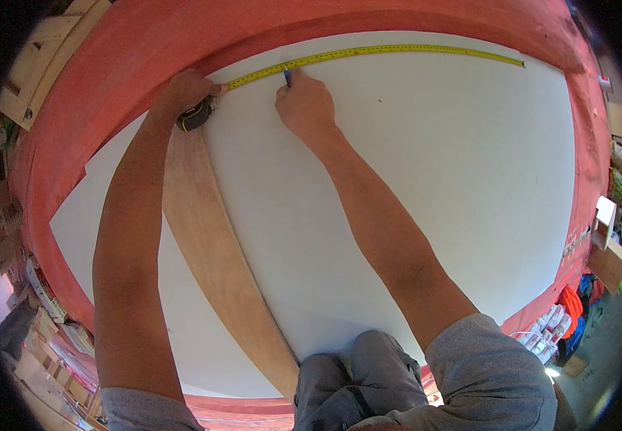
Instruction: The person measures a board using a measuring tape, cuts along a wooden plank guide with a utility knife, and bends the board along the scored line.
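A yellow tape measure (368, 50) is drawn out along the far edge of a large white board (411, 165). My left hand (187, 92) holds its black case (194, 116) at the far left, with the thumb and fingers by the start of the blade. My right hand (306, 104) is closed around a blue pen (287, 76), whose tip is at the lower edge of the tape. A long brown wooden strip (214, 237) lies on the board, running from beneath the tape case towards my legs.
Red cloth (253, 29) surrounds the board. A wooden frame (38, 65) stands at the far left. Orange, white and blue items (571, 309) lie at the lower right, near a small wooden piece (609, 264). My knees (357, 373) are at the board's near edge.
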The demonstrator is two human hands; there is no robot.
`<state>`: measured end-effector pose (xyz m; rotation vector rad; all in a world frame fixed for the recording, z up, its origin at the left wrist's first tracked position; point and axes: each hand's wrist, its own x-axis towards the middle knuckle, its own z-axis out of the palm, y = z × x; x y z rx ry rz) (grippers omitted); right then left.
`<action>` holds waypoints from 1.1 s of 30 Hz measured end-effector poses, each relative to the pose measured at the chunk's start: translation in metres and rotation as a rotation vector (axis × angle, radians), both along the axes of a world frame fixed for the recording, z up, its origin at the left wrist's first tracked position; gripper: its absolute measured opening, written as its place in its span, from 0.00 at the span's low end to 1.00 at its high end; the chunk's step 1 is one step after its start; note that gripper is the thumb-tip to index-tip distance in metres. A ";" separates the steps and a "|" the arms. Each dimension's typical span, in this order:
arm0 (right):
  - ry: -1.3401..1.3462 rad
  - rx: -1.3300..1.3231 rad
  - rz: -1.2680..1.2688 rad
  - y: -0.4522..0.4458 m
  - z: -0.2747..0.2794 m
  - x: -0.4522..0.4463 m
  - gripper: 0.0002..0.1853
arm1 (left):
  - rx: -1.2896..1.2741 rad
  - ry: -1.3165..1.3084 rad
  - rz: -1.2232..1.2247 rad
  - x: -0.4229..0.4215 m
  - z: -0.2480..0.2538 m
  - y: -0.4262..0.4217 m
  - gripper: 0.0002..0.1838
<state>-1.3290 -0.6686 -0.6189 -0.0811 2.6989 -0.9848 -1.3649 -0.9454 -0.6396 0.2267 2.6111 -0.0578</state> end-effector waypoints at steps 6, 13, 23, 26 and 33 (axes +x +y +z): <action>0.066 0.025 0.044 -0.001 -0.008 -0.001 0.17 | -0.053 0.021 -0.047 0.002 0.005 0.003 0.34; 0.044 0.042 0.058 0.001 -0.002 -0.002 0.16 | 0.028 -0.024 0.108 0.003 0.021 0.015 0.35; -0.004 0.039 0.030 -0.002 0.002 -0.002 0.16 | 0.172 -0.025 0.245 0.005 0.036 0.020 0.37; 0.005 0.033 0.007 -0.004 -0.002 -0.001 0.17 | 0.083 -0.078 0.214 0.003 0.026 0.016 0.31; 0.012 0.064 0.022 -0.004 -0.004 -0.003 0.17 | -0.061 0.070 -0.002 0.010 0.020 0.015 0.24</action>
